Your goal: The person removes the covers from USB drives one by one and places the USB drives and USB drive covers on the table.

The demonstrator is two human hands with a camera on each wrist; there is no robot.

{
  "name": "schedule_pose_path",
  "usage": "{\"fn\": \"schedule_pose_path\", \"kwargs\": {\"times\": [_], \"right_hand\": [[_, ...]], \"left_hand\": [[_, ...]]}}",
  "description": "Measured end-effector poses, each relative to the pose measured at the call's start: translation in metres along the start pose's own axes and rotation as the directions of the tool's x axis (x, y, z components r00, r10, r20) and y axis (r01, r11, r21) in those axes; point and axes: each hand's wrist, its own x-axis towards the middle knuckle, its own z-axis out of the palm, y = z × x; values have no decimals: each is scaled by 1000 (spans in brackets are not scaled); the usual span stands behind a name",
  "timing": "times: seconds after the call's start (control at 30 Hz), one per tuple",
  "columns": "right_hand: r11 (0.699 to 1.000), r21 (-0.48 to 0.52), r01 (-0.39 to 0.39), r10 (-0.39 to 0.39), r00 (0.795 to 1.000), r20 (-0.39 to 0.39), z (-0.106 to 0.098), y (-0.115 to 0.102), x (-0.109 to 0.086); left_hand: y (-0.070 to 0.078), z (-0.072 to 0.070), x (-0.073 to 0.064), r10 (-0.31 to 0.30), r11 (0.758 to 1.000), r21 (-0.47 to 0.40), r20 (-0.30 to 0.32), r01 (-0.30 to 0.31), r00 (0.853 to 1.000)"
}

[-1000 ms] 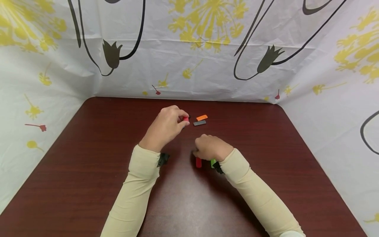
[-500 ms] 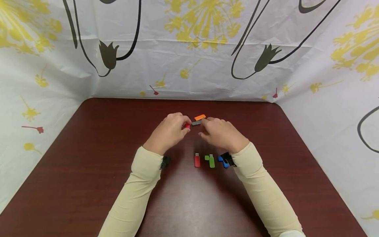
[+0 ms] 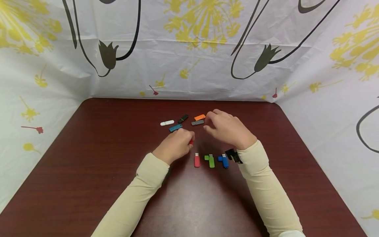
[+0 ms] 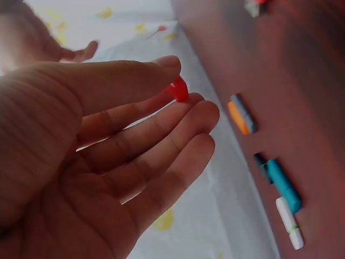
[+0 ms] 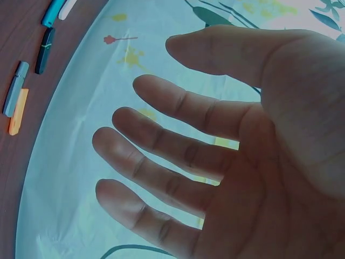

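Note:
My left hand (image 3: 176, 144) pinches a small red cap (image 4: 179, 90) between thumb and fingertips, just above and left of a red USB stick (image 3: 196, 160). That stick lies on the table with its metal plug bare. To its right lie a green USB stick (image 3: 211, 162) and a blue USB stick (image 3: 225, 162), each with its plug bare and a small matching piece at its left. My right hand (image 3: 229, 128) hovers further back on the right, near a grey USB stick (image 3: 197, 122). In the right wrist view its fingers are spread and relaxed, holding nothing.
Toward the back of the dark red table (image 3: 88, 171) lie a white stick (image 3: 167, 123), a black stick (image 3: 183, 118), a teal stick (image 3: 175, 128) and an orange stick (image 3: 199, 117). A patterned white cloth (image 3: 165, 59) surrounds the table's back and sides.
My left hand has come nearer with the red cap, uncovering the white, black and teal sticks. My right hand has left the red USB stick and moved back and right.

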Motion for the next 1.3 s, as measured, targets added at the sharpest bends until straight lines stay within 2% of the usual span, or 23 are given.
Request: {"fn": "schedule_pose_path", "kwargs": {"times": [0.27,0.5,0.67,1.1,1.23,1.3], "right_hand": [[999,24,-29,28,999,17,-6,5,-1],[998,48,-49,47,998,40,-10,11,-2],[997,56,-54,52,998,36,-12,14,-3],[996,70,-64,61,997,37,-15,19,-4],[995,70,-77,75,996,39,-17,21,-3],[994,71,-83,81,996,40,-18,22,-3]], "left_hand": [[2,20,1,-14,999,45,58,11,998],[1,32,3,19,998,51,48,-21,999],[1,38,3,20,998,66,60,-24,998],[3,39,4,17,995,94,77,-24,997],[1,33,3,-20,997,78,111,12,994],[-1,26,2,-55,997,51,126,49,990]]}}
